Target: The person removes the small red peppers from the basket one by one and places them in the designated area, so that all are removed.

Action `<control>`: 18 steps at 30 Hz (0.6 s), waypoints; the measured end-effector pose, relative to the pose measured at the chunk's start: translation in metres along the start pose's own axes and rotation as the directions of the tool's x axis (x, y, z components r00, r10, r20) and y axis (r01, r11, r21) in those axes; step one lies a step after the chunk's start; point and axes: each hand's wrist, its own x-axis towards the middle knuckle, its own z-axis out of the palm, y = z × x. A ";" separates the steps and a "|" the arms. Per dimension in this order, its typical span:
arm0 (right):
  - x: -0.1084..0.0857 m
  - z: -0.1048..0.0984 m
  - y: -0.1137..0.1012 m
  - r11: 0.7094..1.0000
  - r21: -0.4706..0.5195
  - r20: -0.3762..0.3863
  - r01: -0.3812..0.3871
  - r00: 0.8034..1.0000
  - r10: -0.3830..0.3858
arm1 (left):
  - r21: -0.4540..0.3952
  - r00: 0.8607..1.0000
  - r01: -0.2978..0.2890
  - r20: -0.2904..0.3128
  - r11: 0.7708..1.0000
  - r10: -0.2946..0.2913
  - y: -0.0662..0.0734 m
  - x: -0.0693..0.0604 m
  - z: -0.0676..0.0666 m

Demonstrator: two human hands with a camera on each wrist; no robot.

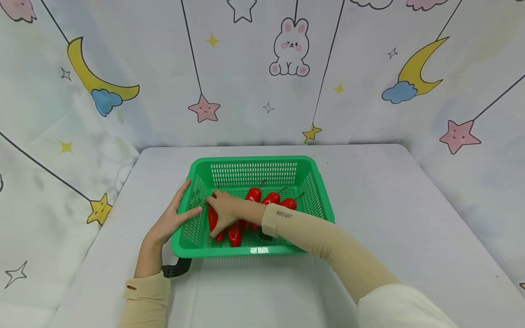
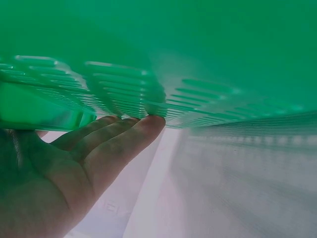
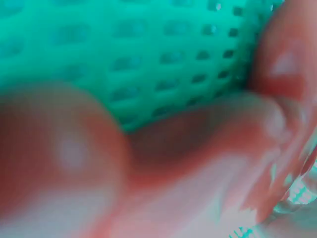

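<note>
A green plastic basket [image 1: 254, 160] with slotted walls stands on the white table, several red chili peppers [image 1: 253, 195] lying inside it. At its left wall, my left hand [image 1: 168, 223] holds the rim, thumb over the inside and fingers outside. The left wrist view shows that hand's fingers [image 2: 119, 148] extended against the basket's underside [image 2: 223, 44]. Reaching down inside, my right hand [image 1: 227, 208] grips a red chili pepper [image 1: 212, 218] near the left wall, thumb and fingers on either side. The right wrist view is blurred, with the basket's slotted surface [image 3: 74, 64] behind.
The white table [image 1: 369, 196] extends around the basket. A cloth backdrop [image 1: 156, 68] with cartoon moons, stars and a rabbit rises at the back and sides. A black wrist strap [image 1: 177, 268] shows at the left wrist, below the basket's front left corner.
</note>
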 end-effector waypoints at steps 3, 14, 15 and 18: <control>0.000 -0.003 0.003 0.999 0.033 -0.028 0.007 1.000 -0.006 | -0.001 1.000 0.002 0.004 1.000 -0.002 0.000 0.000 -0.001; -0.008 -0.023 0.013 0.983 0.179 -0.063 0.043 0.998 -0.032 | 0.003 1.000 -0.001 -0.002 1.000 0.001 0.000 -0.001 -0.001; -0.010 -0.025 0.015 0.982 0.184 -0.065 0.052 0.997 -0.041 | 0.003 1.000 0.003 -0.002 1.000 -0.003 0.000 -0.001 0.000; -0.015 -0.031 0.021 0.974 0.211 -0.084 0.080 0.994 -0.064 | 0.016 1.000 0.010 -0.007 1.000 -0.009 0.001 0.000 0.000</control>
